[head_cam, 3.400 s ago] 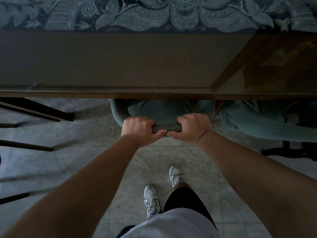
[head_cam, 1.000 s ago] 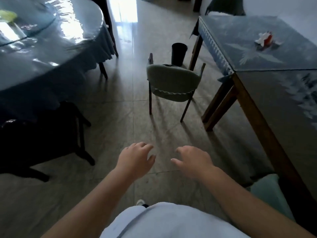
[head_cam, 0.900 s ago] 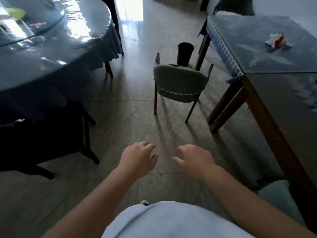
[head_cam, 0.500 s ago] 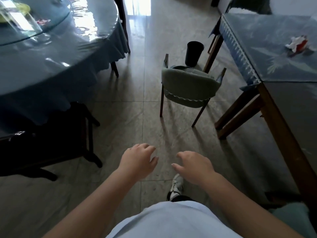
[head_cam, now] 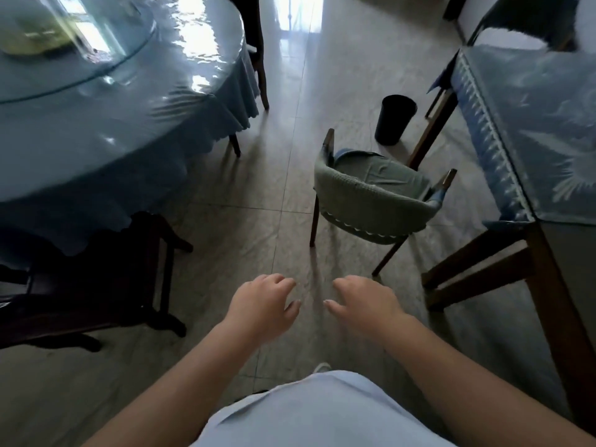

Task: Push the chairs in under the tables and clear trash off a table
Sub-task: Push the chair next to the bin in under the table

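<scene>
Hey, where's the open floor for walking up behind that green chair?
Bare tiles run between the round table and the green chair, straight ahead of both hands. Crowded right: rectangular table legs and black bin.

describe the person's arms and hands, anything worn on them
Both forearms are bare all the way into the frame: no sleeves, watch, bracelets or gloves show. The left hand and right hand carry no visible rings, and the nails look short and unpainted. Below them a light, pale blue-white garment covers the torso.
</scene>
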